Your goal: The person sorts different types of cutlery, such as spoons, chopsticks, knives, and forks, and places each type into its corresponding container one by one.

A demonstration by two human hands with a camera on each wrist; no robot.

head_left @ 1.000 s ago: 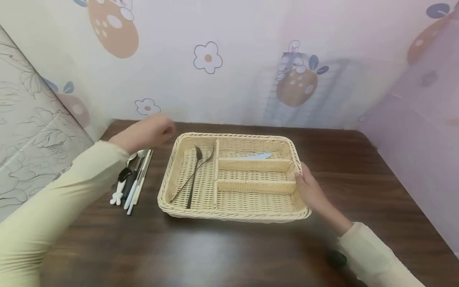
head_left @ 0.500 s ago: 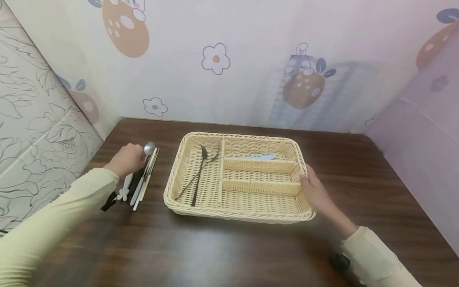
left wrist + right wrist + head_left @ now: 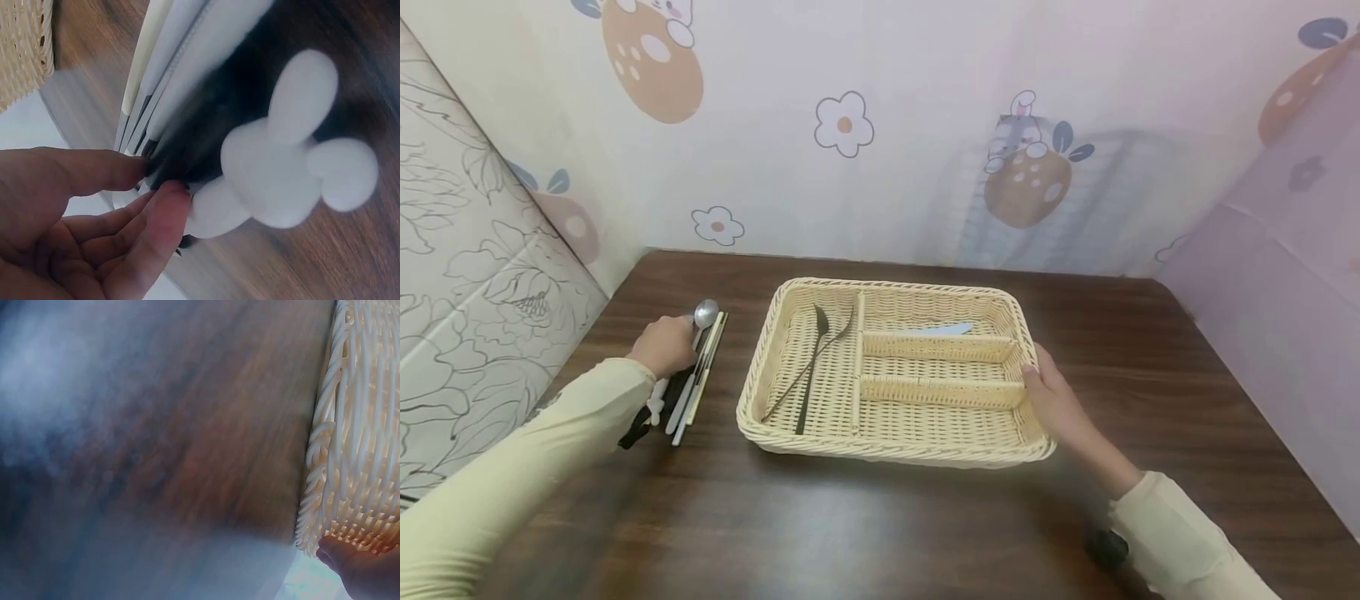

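Dark wood bench carries the basket, right hand gripping its end; to its left, the left hand curls at cutlery, its hold on the black handle unclear. Best lift that singly, basket steady.

Left sleeve: long, of pale yellow cloth, wrinkled in its lower part.
Left cuff: reaches the wrist, the cloth slightly bulging.
Right sleeve: similar cloth, more creamy, with soft folds.
Left hand, right hand: both bare.
Black pieces: small, one at each sleeve's edge, form unclear.
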